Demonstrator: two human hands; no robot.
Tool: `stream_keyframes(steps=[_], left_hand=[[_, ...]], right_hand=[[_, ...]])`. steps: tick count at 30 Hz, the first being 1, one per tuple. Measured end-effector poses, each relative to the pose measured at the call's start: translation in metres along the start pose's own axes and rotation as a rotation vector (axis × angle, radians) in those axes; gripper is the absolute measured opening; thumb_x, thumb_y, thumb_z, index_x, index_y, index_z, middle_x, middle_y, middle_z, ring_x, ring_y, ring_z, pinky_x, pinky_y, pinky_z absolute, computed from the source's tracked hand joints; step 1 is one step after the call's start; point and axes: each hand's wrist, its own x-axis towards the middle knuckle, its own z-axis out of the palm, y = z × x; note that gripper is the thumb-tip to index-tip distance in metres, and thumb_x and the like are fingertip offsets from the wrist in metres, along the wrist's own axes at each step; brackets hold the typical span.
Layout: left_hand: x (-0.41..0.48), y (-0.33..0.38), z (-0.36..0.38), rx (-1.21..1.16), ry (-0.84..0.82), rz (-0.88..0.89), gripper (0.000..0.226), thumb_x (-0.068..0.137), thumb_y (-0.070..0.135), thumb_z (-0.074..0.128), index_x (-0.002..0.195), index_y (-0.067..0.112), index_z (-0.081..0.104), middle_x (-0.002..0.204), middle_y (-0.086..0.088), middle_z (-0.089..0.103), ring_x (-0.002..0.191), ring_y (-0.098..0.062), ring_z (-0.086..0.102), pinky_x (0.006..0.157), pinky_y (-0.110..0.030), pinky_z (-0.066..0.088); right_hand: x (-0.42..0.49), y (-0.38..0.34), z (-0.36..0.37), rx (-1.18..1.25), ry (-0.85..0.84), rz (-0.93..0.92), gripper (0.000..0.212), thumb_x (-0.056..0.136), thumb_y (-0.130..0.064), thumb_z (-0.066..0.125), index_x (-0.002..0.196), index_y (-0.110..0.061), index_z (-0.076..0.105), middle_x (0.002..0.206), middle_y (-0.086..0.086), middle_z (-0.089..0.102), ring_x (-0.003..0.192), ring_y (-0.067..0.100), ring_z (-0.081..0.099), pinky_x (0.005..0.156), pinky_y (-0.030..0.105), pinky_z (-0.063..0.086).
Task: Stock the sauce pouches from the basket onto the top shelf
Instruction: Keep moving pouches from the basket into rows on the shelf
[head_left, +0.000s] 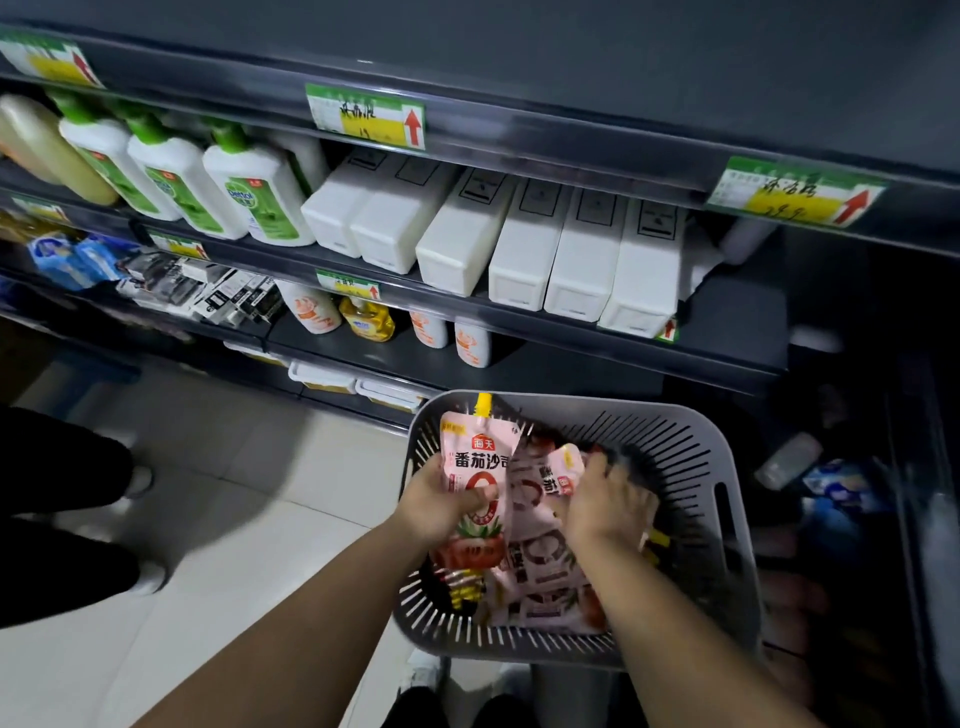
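A grey slotted basket (727, 519) sits low in front of the shelving and holds several pink tomato-sauce pouches (540, 571). My left hand (441, 501) grips one pink pouch with a yellow spout (475, 452), held upright at the basket's left side. My right hand (608, 501) reaches down into the basket with its fingers curled around another pink pouch (563, 470); the grip is blurred. The top shelf (675, 78) is a dark grey board at the upper edge of the view, and no products show on it.
Below the top shelf stand green-capped white bottles (171, 176) and white boxes (524, 244). Lower shelves carry small bottles (363, 322) and packets. Price tags (366, 117) line the shelf edges. Another person's dark legs (62, 504) stand at the left on the tiled floor.
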Motion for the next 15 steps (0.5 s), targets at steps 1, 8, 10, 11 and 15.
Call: stream_keyframes(steps=[1, 8, 10, 11, 15], left_hand=[[0.001, -0.002, 0.0, 0.022, 0.008, -0.011, 0.042, 0.08, 0.0, 0.076, 0.119, 0.004, 0.059, 0.107, -0.015, 0.074, 0.099, -0.033, 0.071, 0.093, -0.052, 0.054], [0.009, -0.006, 0.003, 0.128, 0.051, -0.031, 0.038, 0.078, 0.009, 0.08, 0.112, 0.012, 0.062, 0.105, -0.008, 0.075, 0.1, -0.028, 0.07, 0.096, -0.051, 0.053], [0.009, -0.006, 0.003, 0.143, 0.059, -0.036, 0.039, 0.077, 0.01, 0.081, 0.111, 0.013, 0.063, 0.104, -0.007, 0.075, 0.099, -0.028, 0.071, 0.096, -0.052, 0.053], [0.01, -0.007, 0.003, 0.15, 0.061, -0.037, 0.04, 0.077, 0.01, 0.082, 0.111, 0.013, 0.063, 0.104, -0.007, 0.075, 0.099, -0.028, 0.071, 0.096, -0.052, 0.053], [0.012, -0.007, 0.002, 0.158, 0.063, -0.06, 0.041, 0.076, 0.012, 0.083, 0.111, 0.014, 0.062, 0.103, -0.006, 0.076, 0.099, -0.028, 0.071, 0.095, -0.054, 0.053]], right_hand=[[-0.006, 0.0, 0.01, 0.091, -0.056, 0.088, 0.068, 0.078, -0.053, 0.073, 0.124, -0.017, 0.039, 0.126, 0.009, 0.055, 0.112, 0.031, 0.055, 0.086, 0.039, 0.047], [-0.002, -0.018, 0.03, 0.311, -0.193, 0.403, 0.088, 0.079, -0.053, 0.073, 0.141, -0.007, 0.03, 0.143, 0.019, 0.033, 0.135, 0.04, 0.031, 0.107, 0.053, 0.035], [-0.001, -0.02, 0.028, 0.305, -0.191, 0.369, 0.071, 0.082, -0.039, 0.073, 0.138, -0.012, 0.039, 0.142, 0.017, 0.033, 0.134, 0.04, 0.029, 0.108, 0.055, 0.033], [-0.001, -0.02, 0.027, 0.299, -0.175, 0.35, 0.064, 0.083, -0.033, 0.073, 0.136, -0.014, 0.042, 0.143, 0.016, 0.034, 0.134, 0.04, 0.029, 0.107, 0.055, 0.034], [-0.002, -0.017, 0.031, 0.306, -0.069, 0.232, 0.043, 0.087, -0.025, 0.068, 0.124, -0.013, 0.05, 0.122, 0.011, 0.061, 0.12, 0.033, 0.049, 0.104, 0.052, 0.037]])
